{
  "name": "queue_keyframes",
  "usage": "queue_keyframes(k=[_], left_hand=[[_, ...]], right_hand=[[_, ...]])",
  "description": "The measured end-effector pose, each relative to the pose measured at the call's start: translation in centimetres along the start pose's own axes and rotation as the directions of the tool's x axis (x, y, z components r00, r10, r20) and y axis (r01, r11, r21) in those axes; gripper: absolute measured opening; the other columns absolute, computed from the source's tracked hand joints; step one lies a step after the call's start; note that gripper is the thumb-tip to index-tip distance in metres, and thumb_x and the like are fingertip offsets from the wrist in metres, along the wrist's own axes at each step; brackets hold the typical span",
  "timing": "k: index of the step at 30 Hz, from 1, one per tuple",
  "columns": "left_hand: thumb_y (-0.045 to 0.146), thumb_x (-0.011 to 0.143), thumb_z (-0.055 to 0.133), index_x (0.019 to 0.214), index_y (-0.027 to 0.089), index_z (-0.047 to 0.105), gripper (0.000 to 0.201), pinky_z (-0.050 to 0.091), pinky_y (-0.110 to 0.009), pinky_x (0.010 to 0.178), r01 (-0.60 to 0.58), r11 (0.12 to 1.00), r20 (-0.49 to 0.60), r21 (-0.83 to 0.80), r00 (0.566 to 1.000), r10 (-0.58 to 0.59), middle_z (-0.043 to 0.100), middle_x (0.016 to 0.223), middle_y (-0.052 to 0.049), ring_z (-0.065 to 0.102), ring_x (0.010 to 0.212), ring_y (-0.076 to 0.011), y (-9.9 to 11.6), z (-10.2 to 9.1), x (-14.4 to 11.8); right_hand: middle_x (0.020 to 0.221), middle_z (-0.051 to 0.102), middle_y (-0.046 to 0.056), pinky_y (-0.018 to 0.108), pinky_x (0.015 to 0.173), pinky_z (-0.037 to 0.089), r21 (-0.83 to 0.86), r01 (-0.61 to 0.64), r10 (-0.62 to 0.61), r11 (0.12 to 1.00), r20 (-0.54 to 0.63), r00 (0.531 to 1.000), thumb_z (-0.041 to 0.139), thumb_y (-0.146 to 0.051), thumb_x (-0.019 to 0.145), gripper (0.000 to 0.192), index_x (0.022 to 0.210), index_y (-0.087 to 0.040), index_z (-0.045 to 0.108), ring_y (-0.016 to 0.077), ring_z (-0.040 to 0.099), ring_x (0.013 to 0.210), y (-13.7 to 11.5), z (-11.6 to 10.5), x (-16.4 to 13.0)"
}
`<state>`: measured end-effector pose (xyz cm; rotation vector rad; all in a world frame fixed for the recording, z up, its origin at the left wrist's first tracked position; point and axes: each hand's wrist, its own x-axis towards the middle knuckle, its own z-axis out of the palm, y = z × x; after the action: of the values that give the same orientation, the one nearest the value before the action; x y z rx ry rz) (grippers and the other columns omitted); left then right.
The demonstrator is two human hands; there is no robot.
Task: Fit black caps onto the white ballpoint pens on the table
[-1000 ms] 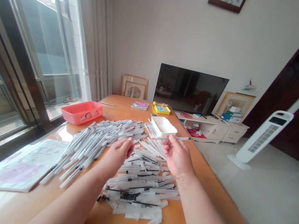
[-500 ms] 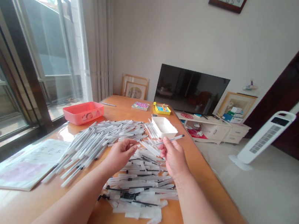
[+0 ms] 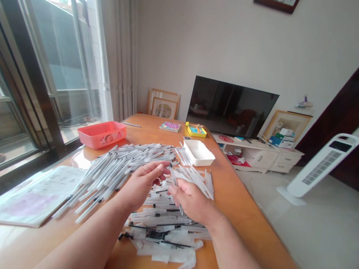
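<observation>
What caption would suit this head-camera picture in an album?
Two hands, left hand and right hand, meet over heaped white pens on a wooden table.

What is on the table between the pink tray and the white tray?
In the head view, part of the pile of white pens lies between the pink tray and white tray.

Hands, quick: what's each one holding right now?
Left hand: fingers curled, contents cannot be told.
Right hand: closed on a pen.

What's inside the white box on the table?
Nothing shows inside the white box: only pale inner walls. Its near wall hides the bottom, so small things there cannot be ruled out. Pens lie beside it.
</observation>
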<state>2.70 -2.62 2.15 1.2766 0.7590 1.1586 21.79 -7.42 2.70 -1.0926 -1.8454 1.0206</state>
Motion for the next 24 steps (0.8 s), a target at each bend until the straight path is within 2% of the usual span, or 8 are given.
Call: queue_keyframes(k=[5,7,11,14,19,24], left_hand=[[0.042,0.089,0.071,0.113,0.017,0.075,0.036,0.042,-0.025,0.070,0.001,0.993,0.058,-0.115,0.998,0.006,0.062,0.080,-0.003,0.053,0.074,-0.0121,0.1,-0.1,0.1],[0.040,0.086,0.074,0.106,0.015,0.076,0.032,0.043,-0.025,0.072,0.000,0.991,0.032,-0.134,0.999,0.004,0.063,0.081,-0.003,0.053,0.074,-0.0119,0.0,-0.4,0.3],[0.038,0.082,0.078,0.098,0.015,0.076,0.029,0.043,-0.025,0.073,-0.022,0.988,-0.085,-0.150,0.996,0.009,0.063,0.079,-0.003,0.054,0.074,-0.0119,-0.1,-1.0,0.7],[0.039,0.080,0.079,0.094,0.015,0.075,0.028,0.043,-0.025,0.072,-0.034,0.993,-0.143,-0.110,0.989,0.018,0.061,0.076,-0.002,0.053,0.072,-0.0119,-0.4,-1.3,1.0],[0.045,0.076,0.080,0.082,0.016,0.072,0.031,0.043,-0.027,0.070,-0.053,0.999,-0.172,-0.011,0.984,0.050,0.064,0.075,-0.003,0.054,0.069,-0.0126,-1.0,-1.5,1.3],[0.052,0.077,0.076,0.077,0.017,0.065,0.036,0.042,-0.026,0.066,-0.007,0.989,-0.194,0.149,0.980,0.036,0.062,0.071,-0.001,0.052,0.066,-0.0128,-0.9,-1.6,1.2]], right_hand=[[0.067,0.051,-0.004,0.028,0.063,0.037,-0.003,0.019,-0.019,1.000,0.053,0.998,0.049,-0.049,0.101,0.037,0.076,-0.022,0.050,0.0136,0.046,0.064,0.0,0.2,0.0],[0.068,0.052,-0.003,0.029,0.063,0.038,0.010,-0.009,0.008,1.000,0.053,0.999,0.046,-0.051,0.101,0.037,0.080,-0.022,0.054,0.0141,0.047,0.064,0.1,0.1,0.0],[0.072,0.059,-0.001,0.031,0.068,0.042,0.022,-0.064,0.063,0.998,0.035,0.997,0.042,-0.051,0.103,0.038,0.086,-0.022,0.060,0.0160,0.052,0.067,0.5,-0.3,0.0],[0.075,0.062,0.000,0.031,0.070,0.042,-0.004,-0.063,0.063,0.998,-0.002,0.998,0.047,-0.047,0.101,0.036,0.079,-0.021,0.060,0.0164,0.054,0.070,0.8,-0.4,0.1],[0.072,0.063,-0.001,0.029,0.069,0.043,-0.074,-0.065,0.059,0.995,-0.080,0.995,0.052,-0.039,0.097,0.028,0.078,-0.021,0.061,0.0159,0.056,0.069,0.9,-0.1,0.4],[0.072,0.064,-0.001,0.029,0.063,0.039,-0.240,-0.052,0.016,0.969,-0.148,0.989,0.052,-0.035,0.097,0.024,0.078,-0.022,0.061,0.0169,0.056,0.069,1.0,0.1,0.3]])
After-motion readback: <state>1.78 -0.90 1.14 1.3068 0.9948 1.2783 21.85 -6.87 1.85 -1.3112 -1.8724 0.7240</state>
